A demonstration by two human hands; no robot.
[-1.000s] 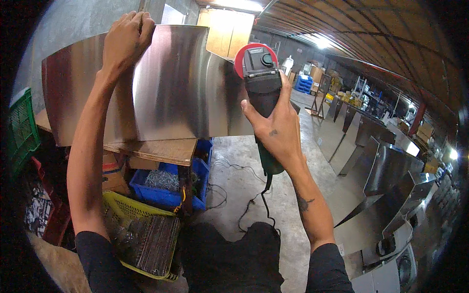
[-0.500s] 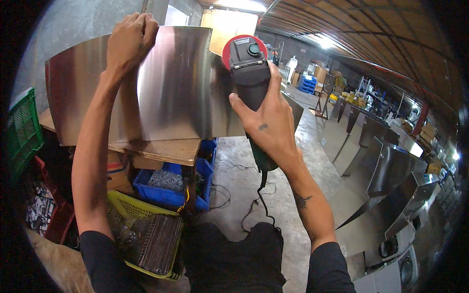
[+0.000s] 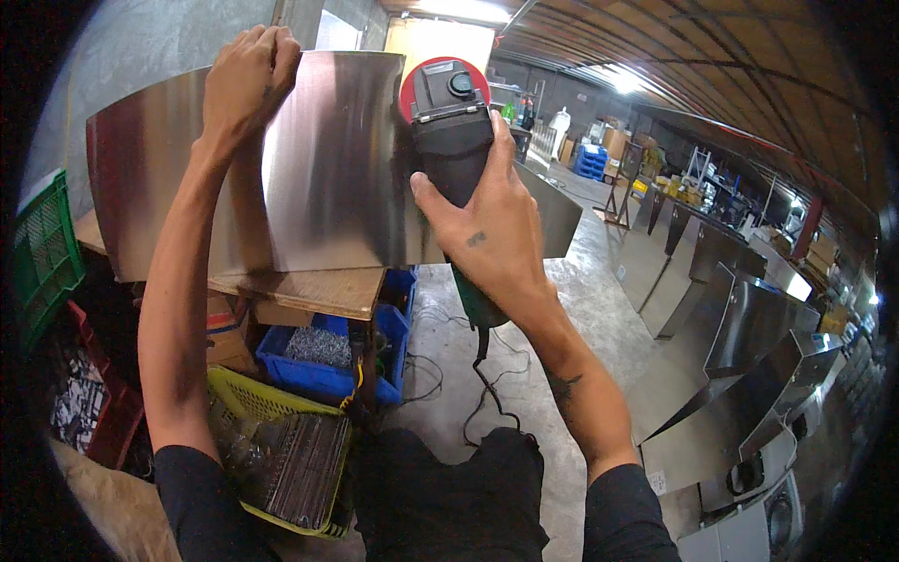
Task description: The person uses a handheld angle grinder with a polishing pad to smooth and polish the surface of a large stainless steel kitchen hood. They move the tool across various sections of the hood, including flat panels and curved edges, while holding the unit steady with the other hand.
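A curved sheet of brushed stainless steel stands upright on a wooden bench top. My left hand grips the sheet's top edge at the upper left. My right hand holds a black and green angle grinder with a red guard. The grinder's head is against the sheet's right part, near its top. Its cord hangs down to the floor.
Under the bench sit a blue crate of metal bits, a yellow basket of dark rods, a red crate and a green crate. Stainless steel hoods and panels stand along the right. Concrete floor lies between.
My right hand has moved the grinder leftward and up across the sheet. My left hand stays on the top edge.
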